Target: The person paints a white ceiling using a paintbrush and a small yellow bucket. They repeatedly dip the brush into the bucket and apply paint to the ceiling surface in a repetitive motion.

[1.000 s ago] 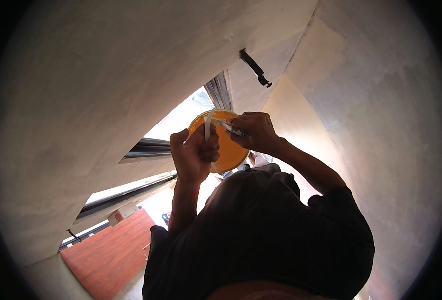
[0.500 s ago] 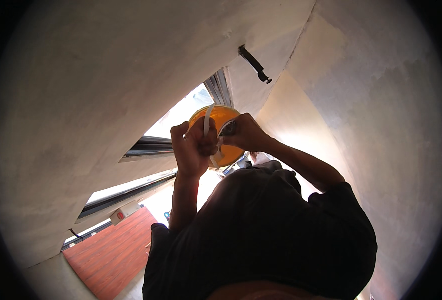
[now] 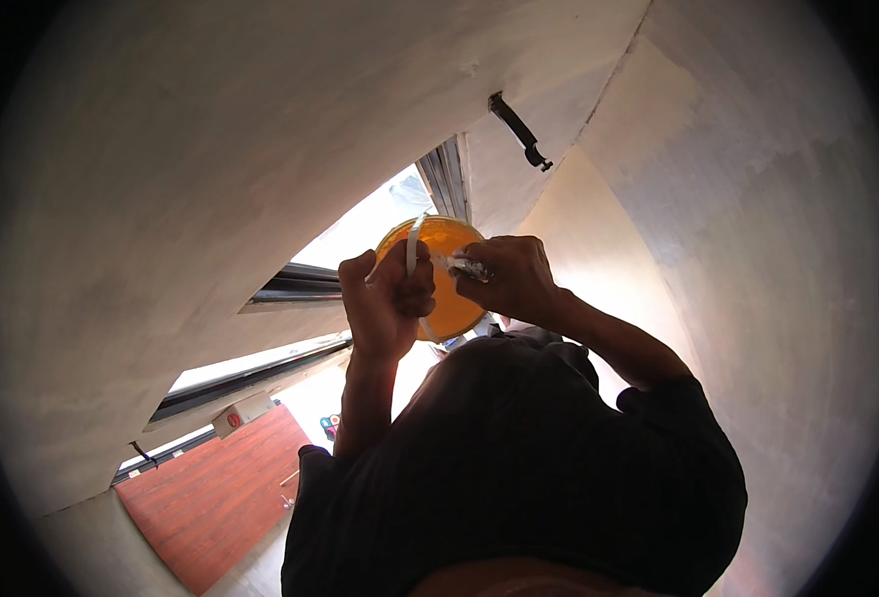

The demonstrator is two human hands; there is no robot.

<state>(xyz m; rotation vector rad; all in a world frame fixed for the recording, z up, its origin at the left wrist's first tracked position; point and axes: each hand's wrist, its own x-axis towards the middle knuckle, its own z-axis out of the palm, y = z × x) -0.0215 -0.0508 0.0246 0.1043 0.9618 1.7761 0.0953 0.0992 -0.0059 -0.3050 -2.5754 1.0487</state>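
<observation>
Bucket (image 3: 451, 313), round, orange, seemingly plastic, sits between and behind the hands, which are apart. The left hand (image 3: 390, 303) is clamped on its curved white strip handle (image 3: 412, 244); the right hand (image 3: 516, 279) grips a small whitish-grey smeared object (image 3: 472, 268) (its kind is unclear) over the bucket. Well left of the left hand, a pale boxy fixture (image 3: 251, 411) bears a red round mark (image 3: 233, 420), too small to read.

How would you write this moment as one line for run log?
left hand: closed around pale strap | right hand: holding white-smeared object, kind unclear | orange bucket: behind both hands in view
</observation>
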